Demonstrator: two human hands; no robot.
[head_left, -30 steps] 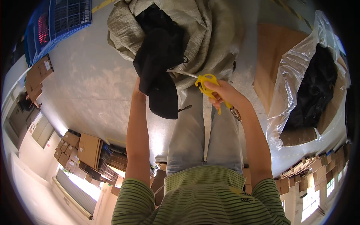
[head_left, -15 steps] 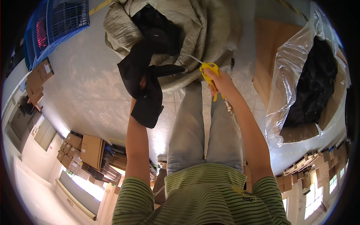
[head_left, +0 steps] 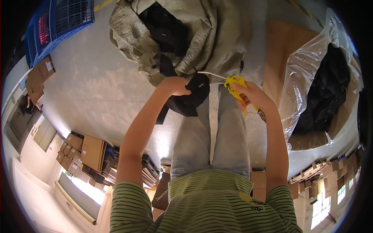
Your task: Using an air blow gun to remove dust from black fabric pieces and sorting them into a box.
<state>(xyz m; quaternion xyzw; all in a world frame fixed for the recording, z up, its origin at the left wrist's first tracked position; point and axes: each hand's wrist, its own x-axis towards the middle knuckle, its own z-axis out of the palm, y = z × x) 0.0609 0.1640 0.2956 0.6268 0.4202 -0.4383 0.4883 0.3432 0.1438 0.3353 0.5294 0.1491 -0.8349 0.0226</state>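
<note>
My left hand (head_left: 176,86) is closed on a black fabric piece (head_left: 199,90) with a small pale label. The piece hangs folded in front of my legs, and its exact kind does not show. My right hand (head_left: 252,95) grips a yellow air blow gun (head_left: 236,82) by its handle. The gun's thin metal nozzle points left and ends close to the fabric's upper edge. Just beyond both hands stands a large beige woven sack (head_left: 229,42), its mouth rolled open. More black fabric pieces (head_left: 165,33) lie inside the sack.
At right a cardboard box (head_left: 285,50) lined with clear plastic holds black items (head_left: 326,89). A blue plastic crate (head_left: 72,19) stands at far left, near brown cartons (head_left: 40,75). Another person (head_left: 29,105) is partly visible at the left edge. Stacked cartons (head_left: 93,153) line the lower left.
My left hand has risen out from behind the black fabric piece and moved right, bringing it in front of my legs. The blow gun has shifted right and slightly nearer to me.
</note>
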